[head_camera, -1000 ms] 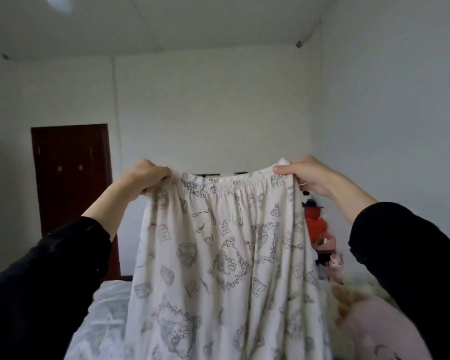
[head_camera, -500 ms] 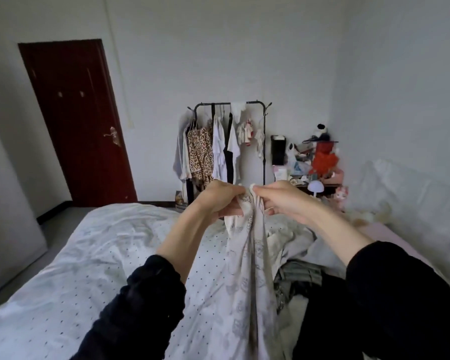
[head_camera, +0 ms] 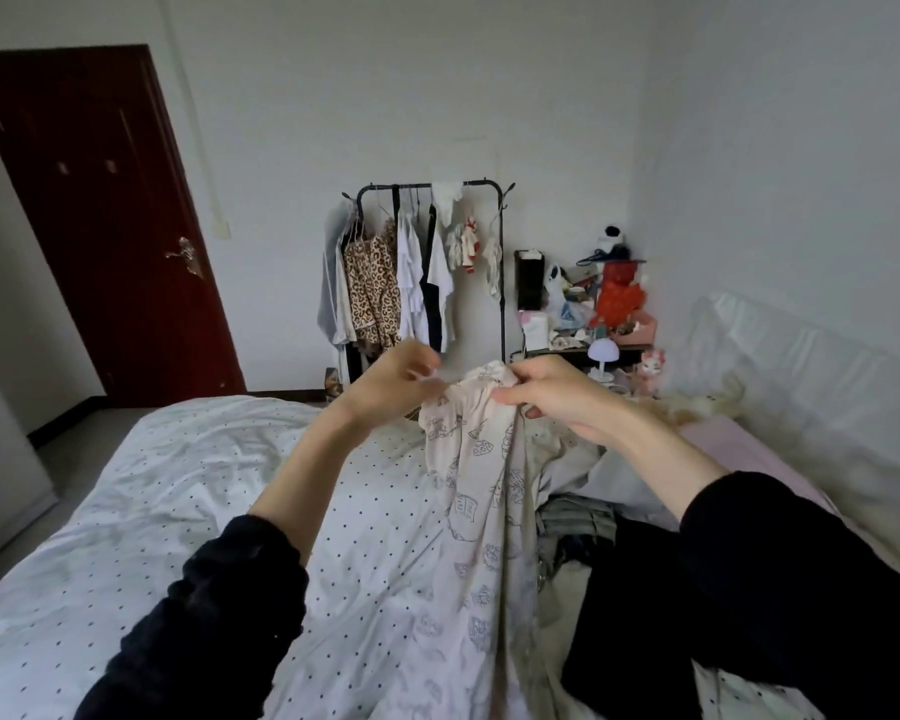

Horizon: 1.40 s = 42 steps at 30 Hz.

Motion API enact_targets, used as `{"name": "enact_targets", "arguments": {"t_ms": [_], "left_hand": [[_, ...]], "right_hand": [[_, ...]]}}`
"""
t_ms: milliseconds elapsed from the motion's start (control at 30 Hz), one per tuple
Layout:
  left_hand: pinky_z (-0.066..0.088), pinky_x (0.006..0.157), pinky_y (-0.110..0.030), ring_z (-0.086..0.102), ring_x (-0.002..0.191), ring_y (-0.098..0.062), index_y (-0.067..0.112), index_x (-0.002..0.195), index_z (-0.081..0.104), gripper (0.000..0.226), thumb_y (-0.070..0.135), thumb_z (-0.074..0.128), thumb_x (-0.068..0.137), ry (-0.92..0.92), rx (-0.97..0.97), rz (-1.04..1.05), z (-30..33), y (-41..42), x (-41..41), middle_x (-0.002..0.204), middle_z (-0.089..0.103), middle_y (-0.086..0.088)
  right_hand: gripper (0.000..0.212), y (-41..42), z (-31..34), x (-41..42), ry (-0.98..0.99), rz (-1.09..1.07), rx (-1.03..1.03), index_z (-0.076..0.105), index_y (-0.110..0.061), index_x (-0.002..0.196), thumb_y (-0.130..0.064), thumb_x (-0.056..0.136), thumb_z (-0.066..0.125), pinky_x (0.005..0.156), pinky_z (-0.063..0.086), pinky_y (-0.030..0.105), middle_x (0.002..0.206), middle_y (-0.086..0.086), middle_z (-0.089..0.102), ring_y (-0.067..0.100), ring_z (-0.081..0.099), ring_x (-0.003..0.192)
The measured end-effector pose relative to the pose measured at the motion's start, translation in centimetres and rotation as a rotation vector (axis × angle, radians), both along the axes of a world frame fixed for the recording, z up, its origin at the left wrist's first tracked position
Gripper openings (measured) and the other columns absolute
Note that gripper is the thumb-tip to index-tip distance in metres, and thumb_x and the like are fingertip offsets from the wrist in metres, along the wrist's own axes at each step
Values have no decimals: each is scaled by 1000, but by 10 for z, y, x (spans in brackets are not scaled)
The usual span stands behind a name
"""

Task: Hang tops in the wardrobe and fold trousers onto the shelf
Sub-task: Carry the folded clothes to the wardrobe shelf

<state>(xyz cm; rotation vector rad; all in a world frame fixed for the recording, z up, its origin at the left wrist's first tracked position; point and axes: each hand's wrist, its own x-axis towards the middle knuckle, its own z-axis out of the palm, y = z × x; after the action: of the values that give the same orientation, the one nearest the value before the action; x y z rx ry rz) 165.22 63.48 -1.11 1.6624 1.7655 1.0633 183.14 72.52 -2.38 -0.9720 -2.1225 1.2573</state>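
White printed pyjama trousers hang folded lengthwise in front of me, their legs trailing down onto the bed. My right hand grips the bunched waistband at the top. My left hand is just left of the waistband, blurred, with its fingers curled near the fabric's edge; whether it still holds the cloth is unclear. A black clothes rack with several hung tops stands against the far wall.
The bed with a dotted white sheet spreads below. A heap of dark and grey clothes lies to the right. A cluttered bedside table sits beside the rack. A dark red door is at the left.
The trousers, held spread wide and high a second ago, have been lowered and folded in half with both hands together. Since half a second ago my left hand has shifted slightly away from the waistband.
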Motion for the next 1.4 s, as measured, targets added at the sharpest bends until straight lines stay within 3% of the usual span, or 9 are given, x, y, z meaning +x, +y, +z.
{"name": "enact_targets", "arguments": {"t_ms": [100, 167, 333, 500, 700, 833, 1000, 1233, 1400], "left_hand": [[39, 94, -31, 46, 115, -8, 24, 137, 31, 69, 27, 70, 81, -139, -189, -110, -11, -4, -13, 128, 43, 13], [45, 81, -25, 59, 101, -3, 24, 123, 46, 48, 17, 68, 81, -277, -198, -159, -14, -3, -10, 116, 60, 12], [53, 65, -20, 65, 79, -14, 7, 87, 66, 5, 7, 67, 82, -338, 27, 36, 23, 13, -18, 89, 70, -1], [44, 81, -31, 58, 83, -18, 9, 83, 66, 3, 10, 64, 86, -209, 251, 38, 119, 19, -11, 87, 65, -4], [38, 70, -28, 54, 82, -17, 8, 94, 67, 10, 15, 65, 86, -187, 556, 4, 240, 8, 2, 92, 61, -8], [39, 61, -23, 53, 66, -11, 12, 86, 67, 9, 20, 65, 87, -154, 650, 27, 274, 1, 7, 79, 61, -3], [44, 54, -19, 57, 53, -3, 14, 80, 68, 11, 22, 67, 86, -211, 719, 72, 288, -5, 6, 67, 64, 4], [53, 83, -30, 65, 87, -22, 3, 97, 68, 27, 28, 63, 89, -219, 602, -15, 290, -26, 0, 96, 69, -12], [49, 59, -16, 58, 69, -11, 10, 92, 65, 24, 34, 59, 91, -25, 416, 98, 248, -27, -13, 81, 63, -1]], "right_hand": [[12, 6, 15, 8, 102, 31, -47, 65, -18, 100, -15, 89, 62, 95, 41, 33, 108, -1, 65, 15, 57, 106], [26, 11, 27, 10, 201, 47, -93, 61, -14, 111, -13, 86, 62, 107, 34, 40, 118, 3, 63, 22, 53, 120], [15, 21, 78, 16, 271, -27, -36, 63, -14, 102, -9, 87, 62, 83, 43, 29, 103, 5, 68, 19, 61, 95], [8, 29, 168, 15, 332, -173, 130, 63, -20, 85, -12, 87, 64, 60, 39, 22, 79, -4, 63, 11, 55, 71], [21, 17, 282, 33, 504, -66, 286, 57, -22, 79, -7, 93, 54, 67, 34, 26, 75, -8, 57, 9, 51, 68], [20, 8, 316, 39, 560, -16, 273, 57, -22, 81, -7, 93, 51, 69, 36, 27, 77, -5, 57, 11, 52, 70], [13, 1, 328, 39, 610, -13, 248, 57, -19, 83, -9, 92, 54, 67, 38, 26, 78, -2, 59, 12, 53, 69], [14, -12, 322, 38, 622, 112, 187, 61, -20, 86, -20, 94, 50, 63, 45, 24, 69, -6, 64, 10, 57, 62], [18, -4, 274, 27, 398, 87, 150, 58, -18, 90, -23, 99, 44, 67, 46, 28, 79, -2, 64, 13, 59, 70]]}}
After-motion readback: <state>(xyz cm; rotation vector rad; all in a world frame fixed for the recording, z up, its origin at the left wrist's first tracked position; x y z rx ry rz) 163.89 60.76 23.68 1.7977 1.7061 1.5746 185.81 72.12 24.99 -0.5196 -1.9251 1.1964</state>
